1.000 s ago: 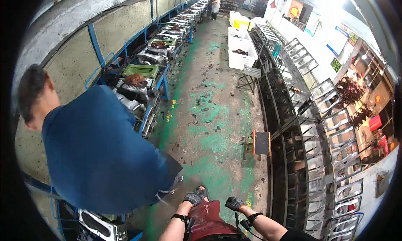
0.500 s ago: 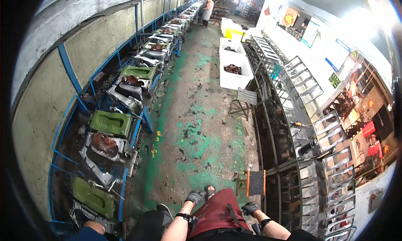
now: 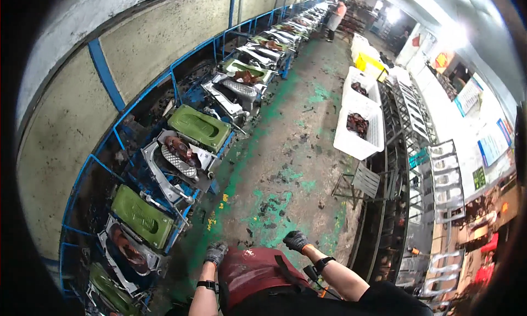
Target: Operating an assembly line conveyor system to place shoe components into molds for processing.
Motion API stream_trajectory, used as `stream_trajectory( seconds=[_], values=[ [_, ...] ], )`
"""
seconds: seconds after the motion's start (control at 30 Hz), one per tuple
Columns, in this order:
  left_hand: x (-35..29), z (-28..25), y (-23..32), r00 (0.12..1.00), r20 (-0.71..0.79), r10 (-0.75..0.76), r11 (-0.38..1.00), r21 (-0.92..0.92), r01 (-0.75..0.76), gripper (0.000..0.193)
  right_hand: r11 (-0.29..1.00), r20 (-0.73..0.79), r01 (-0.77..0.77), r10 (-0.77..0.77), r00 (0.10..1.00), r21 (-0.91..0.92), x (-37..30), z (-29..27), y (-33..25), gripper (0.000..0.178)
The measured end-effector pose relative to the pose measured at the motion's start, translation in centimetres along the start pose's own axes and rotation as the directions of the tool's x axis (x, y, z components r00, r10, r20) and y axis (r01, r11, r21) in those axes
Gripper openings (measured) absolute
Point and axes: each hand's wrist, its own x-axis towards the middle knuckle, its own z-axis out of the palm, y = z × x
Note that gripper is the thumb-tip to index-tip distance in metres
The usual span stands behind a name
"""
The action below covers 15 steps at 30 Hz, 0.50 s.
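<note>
My left hand point(image 3: 216, 252), in a dark grey glove, hangs beside the left edge of a red-brown apron point(image 3: 255, 269) on my body. Its fingers look curled, and nothing shows in them. My right hand point(image 3: 296, 241), gloved alike, is held out past the apron's right side above the floor, loosely closed with no object visible. Closest to the left hand is a row of metal shoe-mould stations on a blue frame. In it are a green lid point(image 3: 144, 214) with a sole-shaped hollow, a silver mould point(image 3: 178, 159) and a brown shoe upper point(image 3: 129, 247).
The worn green-and-grey aisle floor point(image 3: 269, 200) runs ahead, littered with dark scraps. Along the right stand white crates point(image 3: 359, 126) of brown pieces, a yellow crate point(image 3: 371, 66), a folding chair point(image 3: 359, 181) and metal racks point(image 3: 447, 179). A person point(image 3: 336, 19) stands far down the aisle.
The view has swung left and moved forward along the mould row. My right hand has come forward, and my left is now farther left. A nearby person's arm and leg, and a stool, have left view.
</note>
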Motion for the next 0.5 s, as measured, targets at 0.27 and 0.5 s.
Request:
stream_trajectory(
  seconds=[0.27, 0.5],
  values=[
    [30.7, -9.0, 23.7, 0.934, -0.273, 0.231, 0.936, -0.2, -0.29, 0.024, 0.954, 0.086, 0.206, -0.192, 0.978, -0.219, 22.3, -11.7, -17.1, 0.034],
    [54.0, -16.8, 39.2, 0.837, -0.453, 0.306, 0.91, -0.12, -0.398, 0.03, 0.982, -0.138, 0.189, -0.19, 0.972, -0.026, 35.8, -26.4, -32.7, 0.021]
  ],
)
